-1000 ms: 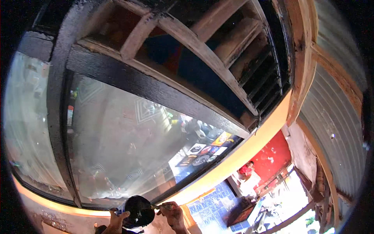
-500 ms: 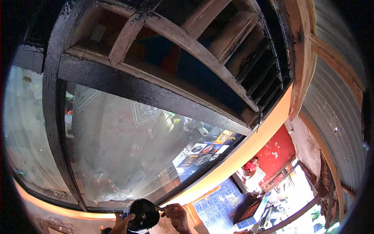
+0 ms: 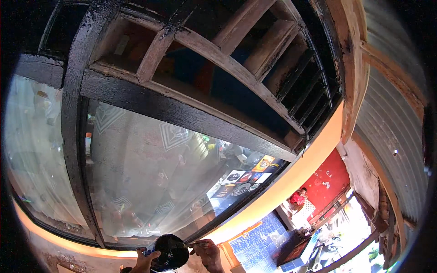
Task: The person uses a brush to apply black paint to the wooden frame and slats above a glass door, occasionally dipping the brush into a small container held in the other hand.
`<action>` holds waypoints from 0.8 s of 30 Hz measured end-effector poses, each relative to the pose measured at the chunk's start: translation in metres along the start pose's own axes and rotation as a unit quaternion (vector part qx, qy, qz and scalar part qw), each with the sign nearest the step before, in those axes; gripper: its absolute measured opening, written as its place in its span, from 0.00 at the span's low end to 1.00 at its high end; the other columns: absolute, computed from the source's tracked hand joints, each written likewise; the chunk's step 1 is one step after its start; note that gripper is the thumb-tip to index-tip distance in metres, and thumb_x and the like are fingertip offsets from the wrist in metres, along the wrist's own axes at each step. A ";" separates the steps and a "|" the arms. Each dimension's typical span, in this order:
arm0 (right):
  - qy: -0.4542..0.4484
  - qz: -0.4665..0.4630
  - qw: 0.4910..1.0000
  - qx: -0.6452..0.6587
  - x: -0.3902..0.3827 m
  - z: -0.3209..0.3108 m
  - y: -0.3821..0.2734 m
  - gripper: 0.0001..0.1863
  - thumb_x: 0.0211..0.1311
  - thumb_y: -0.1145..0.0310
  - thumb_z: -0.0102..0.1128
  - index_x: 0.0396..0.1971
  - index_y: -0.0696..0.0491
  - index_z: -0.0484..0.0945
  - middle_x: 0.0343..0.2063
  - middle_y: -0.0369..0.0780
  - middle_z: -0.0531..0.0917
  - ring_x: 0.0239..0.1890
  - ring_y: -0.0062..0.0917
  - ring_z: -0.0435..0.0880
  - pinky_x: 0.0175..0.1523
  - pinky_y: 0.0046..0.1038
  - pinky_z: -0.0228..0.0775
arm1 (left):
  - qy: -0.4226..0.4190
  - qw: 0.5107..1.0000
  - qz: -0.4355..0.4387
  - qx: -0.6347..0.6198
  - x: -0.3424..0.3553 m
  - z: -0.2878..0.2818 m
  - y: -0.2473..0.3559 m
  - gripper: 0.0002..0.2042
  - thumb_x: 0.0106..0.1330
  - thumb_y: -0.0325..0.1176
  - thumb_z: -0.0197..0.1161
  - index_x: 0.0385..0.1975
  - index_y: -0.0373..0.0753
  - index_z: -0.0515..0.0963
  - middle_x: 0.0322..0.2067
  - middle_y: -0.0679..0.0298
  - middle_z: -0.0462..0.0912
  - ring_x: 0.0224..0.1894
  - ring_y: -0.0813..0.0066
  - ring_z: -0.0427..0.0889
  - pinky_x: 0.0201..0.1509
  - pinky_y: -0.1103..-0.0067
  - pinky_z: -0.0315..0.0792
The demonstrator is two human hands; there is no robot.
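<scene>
At the lower edge, my left hand [image 3: 145, 261] grips a round container [image 3: 173, 253] by its left side. Its inside is coated in glossy black paint. My right hand [image 3: 207, 255] is closed around a thin paintbrush [image 3: 192, 246], whose tip end is at the container's right rim. Bristles are too small to make out. Ahead rises a wooden window frame [image 3: 182, 116] with black-painted bars. Bare brown wood [image 3: 214, 54] still shows on the upper curved piece and its short crosspieces.
Glass panes [image 3: 136, 177] with a pale curtain behind fill the lower frame, and stickers [image 3: 243, 177] sit at their right corner. An orange wall edge [image 3: 273, 186] curves alongside. At right are blue tiles [image 3: 255, 245], a person in red [image 3: 298, 199] and a corrugated metal roof [image 3: 396, 104].
The view has shifted slightly, so the window frame sits a little farther right. Both hands, the container and the brush stay close together, also slightly farther right.
</scene>
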State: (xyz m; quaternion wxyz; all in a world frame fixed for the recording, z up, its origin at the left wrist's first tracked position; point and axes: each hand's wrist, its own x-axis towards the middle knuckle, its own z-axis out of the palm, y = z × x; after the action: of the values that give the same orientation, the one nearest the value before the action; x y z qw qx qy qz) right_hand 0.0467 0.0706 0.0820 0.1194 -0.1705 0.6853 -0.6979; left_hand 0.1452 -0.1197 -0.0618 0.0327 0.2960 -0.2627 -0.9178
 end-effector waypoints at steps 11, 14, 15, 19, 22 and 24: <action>0.004 -0.005 1.000 0.004 0.005 -0.008 0.015 0.10 0.59 0.78 0.63 0.40 0.57 0.75 0.32 0.37 0.83 0.35 0.23 0.82 0.40 0.23 0.73 | 0.017 0.999 0.004 0.036 0.004 -0.004 -0.005 0.42 0.50 0.28 0.72 0.59 0.41 0.47 0.49 0.48 0.65 0.48 0.52 0.74 0.48 0.55 0.75; -0.022 0.011 0.997 -0.070 0.001 -0.008 0.014 0.10 0.59 0.77 0.63 0.40 0.58 0.75 0.32 0.37 0.83 0.35 0.22 0.81 0.40 0.24 0.73 | 0.018 0.999 0.000 0.040 0.003 -0.004 -0.006 0.41 0.50 0.28 0.72 0.59 0.41 0.47 0.49 0.48 0.65 0.48 0.52 0.74 0.49 0.55 0.75; -0.031 -0.034 0.999 0.004 -0.001 -0.008 0.013 0.13 0.59 0.76 0.63 0.44 0.57 0.74 0.35 0.39 0.83 0.35 0.23 0.82 0.38 0.25 0.76 | 0.016 0.999 0.009 0.033 0.003 -0.004 -0.006 0.41 0.50 0.28 0.71 0.59 0.41 0.48 0.48 0.48 0.66 0.48 0.52 0.74 0.49 0.55 0.76; -0.062 -0.055 0.992 0.099 -0.005 -0.010 0.016 0.18 0.60 0.71 0.65 0.50 0.54 0.74 0.43 0.46 0.81 0.39 0.33 0.82 0.41 0.33 0.80 | 0.010 0.999 0.019 0.026 0.000 0.000 -0.003 0.39 0.51 0.27 0.71 0.58 0.41 0.49 0.48 0.48 0.67 0.48 0.53 0.75 0.49 0.57 0.77; 0.009 0.002 0.999 -0.042 0.000 -0.013 0.024 0.10 0.60 0.75 0.62 0.40 0.58 0.75 0.31 0.37 0.83 0.34 0.23 0.81 0.40 0.24 0.73 | -0.006 1.000 0.012 0.025 -0.006 0.011 0.004 0.37 0.51 0.26 0.71 0.56 0.40 0.51 0.48 0.50 0.68 0.47 0.55 0.77 0.49 0.60 0.78; 0.014 -0.055 0.989 0.135 0.004 -0.017 0.028 0.07 0.65 0.69 0.55 0.37 0.58 0.74 0.30 0.46 0.80 0.37 0.34 0.81 0.38 0.34 0.73 | -0.017 1.000 0.012 0.018 -0.011 0.019 0.010 0.36 0.51 0.25 0.71 0.56 0.40 0.53 0.48 0.50 0.69 0.47 0.56 0.78 0.49 0.62 0.79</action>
State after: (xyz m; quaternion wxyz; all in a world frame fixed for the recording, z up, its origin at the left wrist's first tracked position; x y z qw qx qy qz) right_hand 0.0341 0.0836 0.0540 0.0934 -0.1805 0.5759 -0.7918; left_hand 0.1427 -0.1168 -0.0378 0.0343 0.2780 -0.2828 -0.9174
